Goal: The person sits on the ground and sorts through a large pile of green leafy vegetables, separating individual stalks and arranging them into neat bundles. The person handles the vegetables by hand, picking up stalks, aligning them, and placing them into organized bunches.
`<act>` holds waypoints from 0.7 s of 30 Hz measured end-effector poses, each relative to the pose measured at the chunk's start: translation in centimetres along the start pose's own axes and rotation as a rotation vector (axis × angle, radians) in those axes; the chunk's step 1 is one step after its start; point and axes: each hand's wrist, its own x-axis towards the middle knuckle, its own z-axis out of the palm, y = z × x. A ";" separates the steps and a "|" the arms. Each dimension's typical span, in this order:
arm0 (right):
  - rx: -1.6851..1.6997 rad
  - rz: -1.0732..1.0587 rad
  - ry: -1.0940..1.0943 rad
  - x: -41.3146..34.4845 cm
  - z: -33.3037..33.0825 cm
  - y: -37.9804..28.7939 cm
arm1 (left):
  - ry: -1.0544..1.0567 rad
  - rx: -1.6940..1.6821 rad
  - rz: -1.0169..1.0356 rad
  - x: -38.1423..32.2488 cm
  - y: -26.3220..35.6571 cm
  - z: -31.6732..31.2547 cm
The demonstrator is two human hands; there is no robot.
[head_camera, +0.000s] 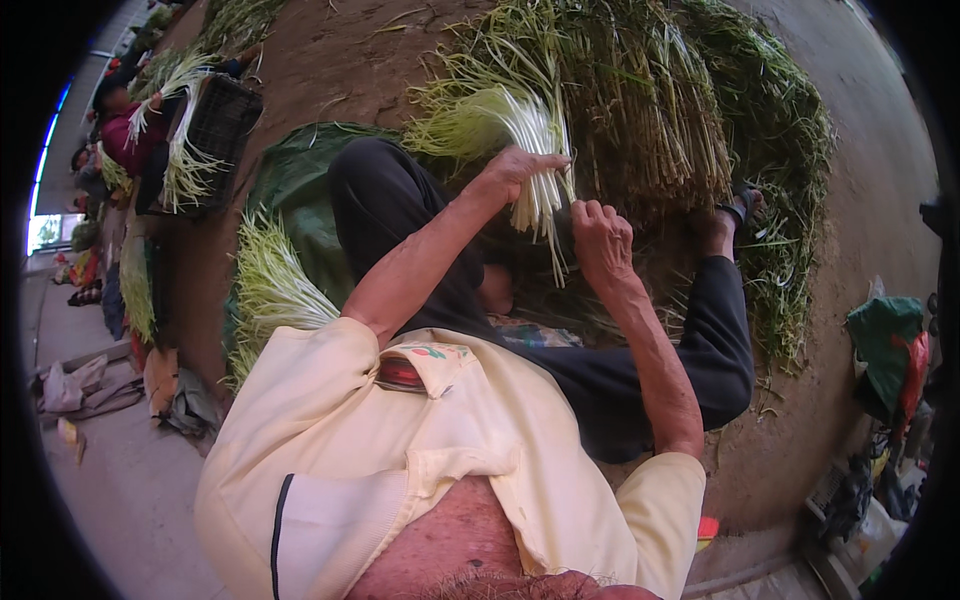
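Note:
A bundle of blanched garlic chives or similar pale stalks (529,127), white at the base with yellow-green leaves, lies in my left hand (517,169), whose thumb and fingers close around it. My right hand (602,236) is closed just right of the bundle's lower end, its fingertips pinching the end of a thin stalk (564,142). Beyond both hands lies a large pile of untrimmed stalks (645,112) with brown, dry bases. A heap of cleaned pale stalks (281,281) rests on a green sheet (319,217) beside my left knee.
Loose green leaves (787,150) border the pile near my foot. At upper left, a person (135,135) holds pale stalks beside a black plastic crate (225,135). Green and red bags (889,337) stand at the far right. Cloths (90,386) lie at the left.

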 end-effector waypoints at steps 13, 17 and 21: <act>1.023 0.356 -0.297 0.2 -1.3 1.5 | 0.244 -0.088 -0.174 0.0 0.0 0.7; 1.555 0.567 -0.353 2.3 0.5 2.2 | 0.258 -0.110 -0.215 -1.1 1.4 1.7; 1.976 0.744 -0.335 4.9 3.6 2.7 | 0.203 -0.239 -0.274 -1.9 2.0 1.2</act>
